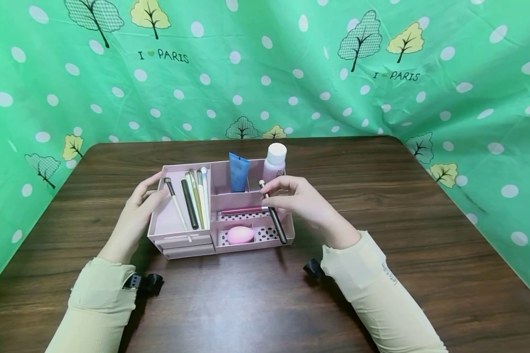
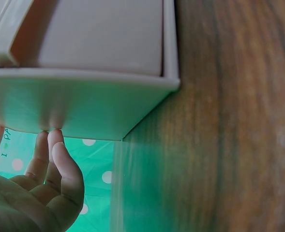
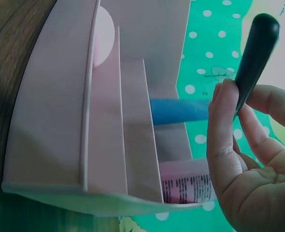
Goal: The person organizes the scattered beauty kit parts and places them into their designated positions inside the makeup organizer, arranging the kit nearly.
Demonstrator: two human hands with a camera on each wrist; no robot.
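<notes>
In the head view a makeup brush (image 1: 277, 224) with a long black handle slants above the right side of a pink organizer (image 1: 172, 235). My right hand (image 1: 301, 198) pinches it near its upper end; the black handle (image 3: 258, 53) also shows in the right wrist view. At the organizer's left side my left hand (image 1: 142, 208) rests on the rim, its fingertips touching the side wall (image 2: 89, 108) in the left wrist view. The left tray holds several brushes (image 1: 194, 196), with a dark-tipped brush (image 1: 175, 201) apart from them.
The back compartments hold a blue tube (image 1: 238, 172) and a white-capped bottle (image 1: 275, 162). In front lie a dark pink stick (image 1: 244, 210) and a pink makeup sponge (image 1: 240, 235). The organizer stands on a dark wooden table (image 1: 229, 299) before a green curtain (image 1: 265, 59).
</notes>
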